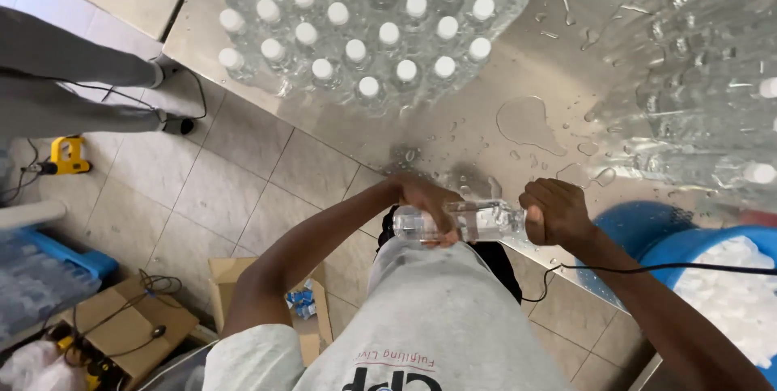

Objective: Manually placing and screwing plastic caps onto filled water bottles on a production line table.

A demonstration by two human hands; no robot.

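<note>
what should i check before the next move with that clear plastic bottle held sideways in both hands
1. Left hand grip on the base end of the clear plastic bottle: ok, fingers wrap it.
2. Right hand on the cap end: ok, fist closed over it; cap itself hidden.
3. Cap tightness: cannot tell.
4. Bottle filled: cannot tell.
5. Wet steel table dry: not ok, puddle and droplets beside the hands.
6. Black cable clear of the right forearm: not ok, it crosses it.
</note>
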